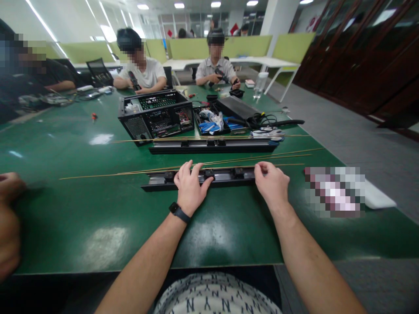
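A long black rail [160, 188] with a grey inner channel and black blocks in it lies on the green table. My left hand [190, 185] rests over its left-centre part, fingers apart, thumb by the middle block [209, 174]. At the rail's right end my right hand [272, 181] is closed, thumb and forefinger pinched together; what they hold is too small to make out. Thin brass-coloured rods [98, 177] run along the rail's back edge and stick out past both ends. A second black rail [212, 149] lies behind, with more rods along it.
Farther back on the green table [98, 209] are an open black computer case [157, 115], a tray of gloves [211, 122] and cables [271, 121]. A white object [379, 194] lies at right. Another person's arm [8, 226] rests at the left edge; people sit across.
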Tool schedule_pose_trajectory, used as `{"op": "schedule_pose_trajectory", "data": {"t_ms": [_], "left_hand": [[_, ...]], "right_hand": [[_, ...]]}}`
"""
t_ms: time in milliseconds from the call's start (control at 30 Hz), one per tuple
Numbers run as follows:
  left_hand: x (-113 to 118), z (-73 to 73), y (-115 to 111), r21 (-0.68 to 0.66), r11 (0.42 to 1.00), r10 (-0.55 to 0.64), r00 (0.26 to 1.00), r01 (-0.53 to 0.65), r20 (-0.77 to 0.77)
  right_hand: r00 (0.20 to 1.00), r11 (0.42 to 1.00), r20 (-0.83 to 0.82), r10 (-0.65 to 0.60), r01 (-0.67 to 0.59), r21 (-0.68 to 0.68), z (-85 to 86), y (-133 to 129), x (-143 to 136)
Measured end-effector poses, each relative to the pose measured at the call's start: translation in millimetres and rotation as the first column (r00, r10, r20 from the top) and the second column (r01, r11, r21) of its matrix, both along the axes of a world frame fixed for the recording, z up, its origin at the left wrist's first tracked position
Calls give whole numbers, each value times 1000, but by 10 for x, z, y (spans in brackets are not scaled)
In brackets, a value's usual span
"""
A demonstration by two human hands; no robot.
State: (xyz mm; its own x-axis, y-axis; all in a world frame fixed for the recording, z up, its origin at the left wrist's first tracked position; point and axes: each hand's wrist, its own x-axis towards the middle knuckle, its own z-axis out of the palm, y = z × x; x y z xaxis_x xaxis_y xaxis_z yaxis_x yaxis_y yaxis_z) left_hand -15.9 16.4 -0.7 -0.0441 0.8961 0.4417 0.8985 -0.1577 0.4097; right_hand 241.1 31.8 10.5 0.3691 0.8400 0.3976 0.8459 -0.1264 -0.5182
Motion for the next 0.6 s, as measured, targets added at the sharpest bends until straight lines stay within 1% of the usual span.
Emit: {"op": "schedule_pose_trajectory", "data": {"t_ms": [133, 400, 600], "left_hand": [[15, -8, -9, 26, 1000, 7, 1000, -7, 24], [37, -121, 38, 123, 992, 29, 999, -31, 13], [42, -133, 47, 142, 990, 31, 999, -25, -39]], "right_hand": [[1000, 1000, -2, 9, -9, 22, -21, 0, -10], [1000, 998, 6, 29, -29, 52, -94, 23, -5], [997, 995, 13, 77, -77, 56, -107, 23, -12]]}}
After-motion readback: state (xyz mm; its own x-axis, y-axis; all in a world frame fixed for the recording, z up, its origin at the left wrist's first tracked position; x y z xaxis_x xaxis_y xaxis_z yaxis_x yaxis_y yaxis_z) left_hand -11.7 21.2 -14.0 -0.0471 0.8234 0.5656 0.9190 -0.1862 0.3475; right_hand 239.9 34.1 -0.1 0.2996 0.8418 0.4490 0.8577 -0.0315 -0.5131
